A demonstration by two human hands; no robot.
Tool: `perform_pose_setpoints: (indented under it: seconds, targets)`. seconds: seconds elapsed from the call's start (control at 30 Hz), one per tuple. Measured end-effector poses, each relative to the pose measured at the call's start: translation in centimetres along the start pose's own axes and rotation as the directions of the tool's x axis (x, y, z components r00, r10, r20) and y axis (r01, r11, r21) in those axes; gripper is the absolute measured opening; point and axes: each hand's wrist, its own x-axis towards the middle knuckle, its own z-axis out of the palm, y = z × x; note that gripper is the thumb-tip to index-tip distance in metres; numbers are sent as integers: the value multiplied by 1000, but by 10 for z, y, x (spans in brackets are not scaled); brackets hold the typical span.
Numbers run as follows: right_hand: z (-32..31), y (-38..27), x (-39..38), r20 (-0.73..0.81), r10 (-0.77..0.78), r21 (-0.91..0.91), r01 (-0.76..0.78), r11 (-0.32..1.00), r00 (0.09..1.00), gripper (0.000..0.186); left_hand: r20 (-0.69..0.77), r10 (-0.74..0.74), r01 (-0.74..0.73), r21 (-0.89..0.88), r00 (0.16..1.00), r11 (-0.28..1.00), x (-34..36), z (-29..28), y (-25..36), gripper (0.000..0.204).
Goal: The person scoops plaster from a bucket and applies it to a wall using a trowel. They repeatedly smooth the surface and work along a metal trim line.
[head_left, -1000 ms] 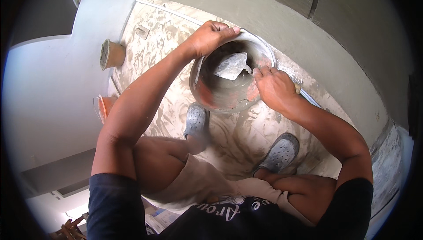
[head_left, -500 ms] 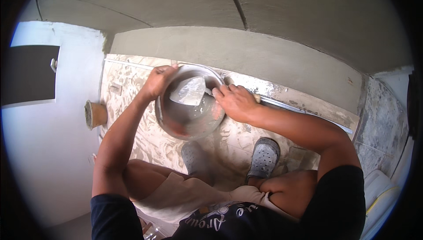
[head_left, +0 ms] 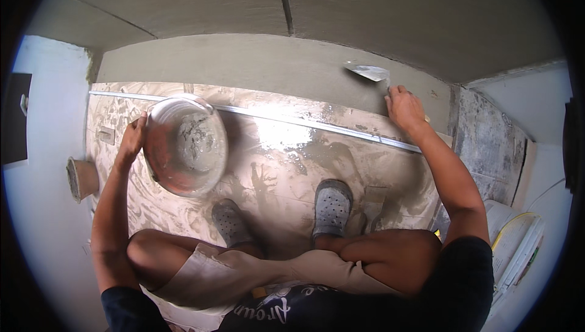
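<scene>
My left hand [head_left: 133,135] grips the rim of a round bucket [head_left: 173,181], tilted at the left over the smeared floor, with wet grey mortar [head_left: 198,135] inside and reddish patches on its wall. My right hand [head_left: 405,109] is closed on the handle of a metal trowel [head_left: 365,72], whose blade is raised in front of the low, grey plastered band [head_left: 268,70]. A long, light metal straightedge [head_left: 317,124] runs across the floor beside that band, behind the bucket.
A small tan mortar pail [head_left: 85,182] stands against the white left wall, near a small flat tool [head_left: 105,135]. My sandalled feet [head_left: 332,207] are on the mortar-streaked tiled floor [head_left: 268,179]. White containers [head_left: 499,240] stand at the lower right beside a stained wall [head_left: 481,149].
The trowel has come out of the bucket and is raised to the right in my right hand. The bucket has moved left in my left hand, and my two hands are farther apart.
</scene>
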Motion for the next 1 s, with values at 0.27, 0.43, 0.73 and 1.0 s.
perform_pose_setpoints:
  seconds: [0.27, 0.43, 0.73, 1.0]
  targets:
    - [-1, 53, 8, 26, 174, -102, -170, 980, 984, 33, 24, -87, 54, 622, 996, 781, -55, -35, 78, 69]
    - [2, 68, 21, -5, 158, -112, -157, 981, 987, 33, -96, 127, -27, 684, 987, 729, -196, -13, 186, 61]
    - [-16, 75, 57, 68, 129, -182, -115, 976, 989, 36, 496, 128, -306, 296, 859, 905, -276, 74, 231, 58]
    - [-22, 87, 75, 34, 105, -258, -93, 962, 994, 35, 454, 209, -401, 382, 866, 832, -271, 86, 217, 54]
